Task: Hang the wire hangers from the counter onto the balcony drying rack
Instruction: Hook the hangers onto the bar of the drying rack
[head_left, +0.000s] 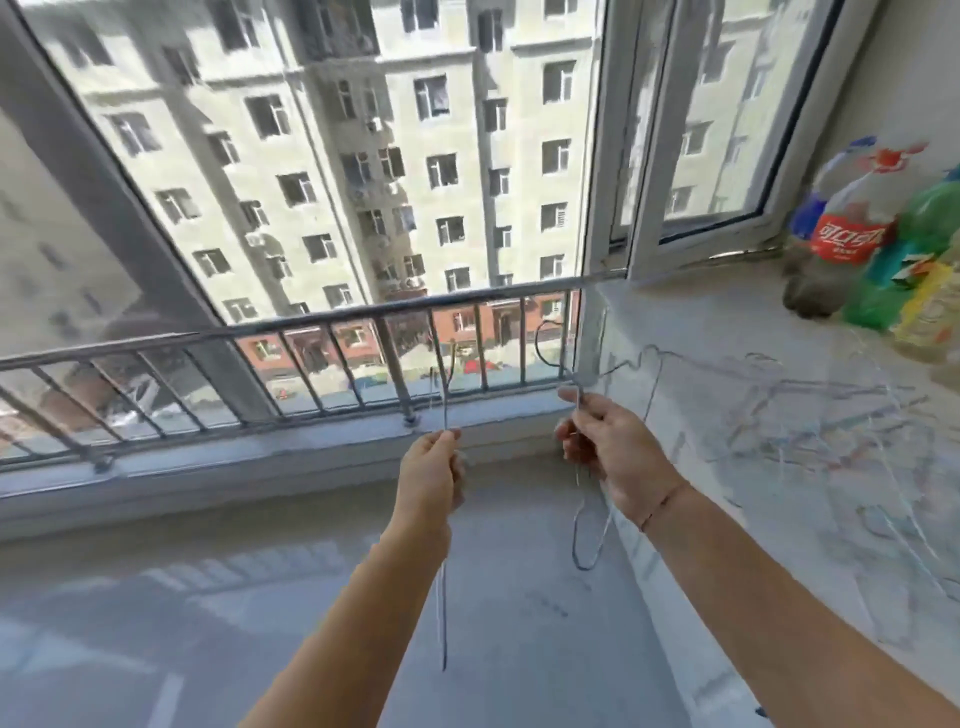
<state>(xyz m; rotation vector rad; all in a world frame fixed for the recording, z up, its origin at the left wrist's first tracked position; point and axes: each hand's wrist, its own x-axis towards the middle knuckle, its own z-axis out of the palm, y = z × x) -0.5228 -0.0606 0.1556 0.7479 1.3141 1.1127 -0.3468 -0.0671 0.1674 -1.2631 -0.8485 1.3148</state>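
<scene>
My left hand (434, 470) grips a thin wire hanger (443, 587) seen edge-on, its hook up near the railing and its body hanging down to the floor side. My right hand (602, 447) grips a second wire hanger (589, 540), whose dark hook (545, 338) rises in front of the window and whose lower loop dangles below the hand. A tangle of several more wire hangers (810, 415) lies on the pale counter (701, 332) at the right. The drying rack is not in view.
A metal railing (311, 327) runs across the big window in front of me, above a low sill. Plastic bottles (852, 234) and coloured bags (914, 270) stand at the counter's far right, beside an open window sash (654, 156). Grey floor lies below.
</scene>
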